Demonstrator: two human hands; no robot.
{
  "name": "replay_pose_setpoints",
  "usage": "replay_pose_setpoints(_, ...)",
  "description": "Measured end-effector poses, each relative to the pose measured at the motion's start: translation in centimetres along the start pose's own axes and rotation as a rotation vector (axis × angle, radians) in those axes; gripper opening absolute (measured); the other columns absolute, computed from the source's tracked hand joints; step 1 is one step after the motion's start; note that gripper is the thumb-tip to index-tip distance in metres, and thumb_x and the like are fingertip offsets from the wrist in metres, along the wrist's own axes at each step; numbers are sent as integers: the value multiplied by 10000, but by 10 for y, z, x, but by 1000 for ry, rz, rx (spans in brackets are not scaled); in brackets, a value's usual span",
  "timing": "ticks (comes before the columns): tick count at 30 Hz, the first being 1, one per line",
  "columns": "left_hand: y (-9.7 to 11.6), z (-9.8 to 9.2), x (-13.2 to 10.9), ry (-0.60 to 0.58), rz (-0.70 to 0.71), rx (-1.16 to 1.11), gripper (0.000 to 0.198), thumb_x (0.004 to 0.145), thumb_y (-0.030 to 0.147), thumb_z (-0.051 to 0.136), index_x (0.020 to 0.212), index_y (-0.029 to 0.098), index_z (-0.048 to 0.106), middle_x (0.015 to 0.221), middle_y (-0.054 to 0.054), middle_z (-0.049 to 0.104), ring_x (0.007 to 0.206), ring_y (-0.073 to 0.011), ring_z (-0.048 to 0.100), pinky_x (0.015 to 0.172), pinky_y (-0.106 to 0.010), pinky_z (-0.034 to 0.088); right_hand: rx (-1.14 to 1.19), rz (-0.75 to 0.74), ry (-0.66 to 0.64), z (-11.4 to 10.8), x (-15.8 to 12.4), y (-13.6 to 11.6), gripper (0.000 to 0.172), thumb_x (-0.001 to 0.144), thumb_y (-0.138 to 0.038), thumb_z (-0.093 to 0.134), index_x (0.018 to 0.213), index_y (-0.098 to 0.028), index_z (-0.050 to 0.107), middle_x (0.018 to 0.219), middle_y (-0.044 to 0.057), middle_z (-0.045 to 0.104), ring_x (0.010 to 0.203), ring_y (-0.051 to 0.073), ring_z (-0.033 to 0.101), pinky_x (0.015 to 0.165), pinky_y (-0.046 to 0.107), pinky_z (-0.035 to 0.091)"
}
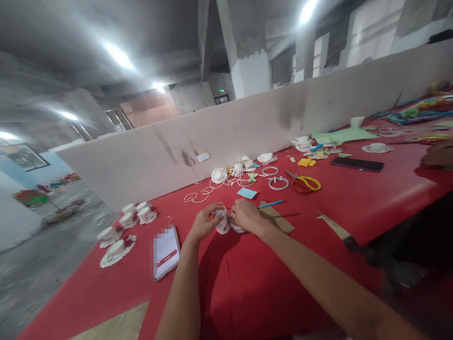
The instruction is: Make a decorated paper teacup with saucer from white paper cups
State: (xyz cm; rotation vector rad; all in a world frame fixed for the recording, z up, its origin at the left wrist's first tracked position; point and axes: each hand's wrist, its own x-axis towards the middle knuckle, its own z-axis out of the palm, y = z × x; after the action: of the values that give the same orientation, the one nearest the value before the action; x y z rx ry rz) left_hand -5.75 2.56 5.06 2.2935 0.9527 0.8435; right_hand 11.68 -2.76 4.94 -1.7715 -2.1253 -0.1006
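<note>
My left hand (206, 222) is closed around the side of a small white paper cup (223, 224) with a faint printed pattern. The cup stands upright, or nearly so, over the red table covering (244, 288). Close against its right side is my right hand (247, 216), fingers bent and pinched together. What those fingertips hold is hidden. A pale, flat-looking item (238, 229) shows just under the right hand, too small to name. To the right, a blue pencil (271, 204) lies partly over a brown card (278, 218). Beyond the hands is a light blue paper piece (247, 192).
A phone (167, 255) lies left of my left arm. Several decorated paper cups (127, 219) stand farther left. Scissors (305, 183), tape rolls (278, 183) and a dark phone (357, 164) lie right. A white partition (226, 132) borders the back. Another person's hand (437, 156) is at far right.
</note>
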Motion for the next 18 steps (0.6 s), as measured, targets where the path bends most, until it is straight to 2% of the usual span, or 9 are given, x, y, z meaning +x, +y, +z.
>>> replay_pose_setpoints(8, -1, -1, 1, -24, 0, -71, 301, 704, 239, 579, 996, 190, 629, 1213, -82, 586, 1084, -223, 554, 923, -354, 423, -12, 23, -45, -2, 1, -1, 257, 837, -268, 485, 939, -152, 690, 954, 117, 643, 922, 204, 585, 699, 251, 434)
replay_pose_setpoints(14, -5, 1, 2, -22, -33, -115, 328, 674, 202, 570, 1000, 183, 602, 1201, -79, 589, 1036, -218, 573, 890, -351, 441, -12, 16, -9, 0, 2, -1, 252, 828, -260, 479, 908, -154, 693, 930, 107, 644, 897, 208, 590, 675, 256, 435)
replay_pose_setpoints(18, -4, 1, 2, -41, -42, -185, 314, 664, 191, 565, 976, 177, 596, 1208, -87, 580, 1026, -219, 578, 881, -353, 446, -15, 19, -29, 1, 3, 0, 259, 831, -267, 474, 922, -157, 691, 937, 110, 647, 908, 209, 585, 684, 260, 434)
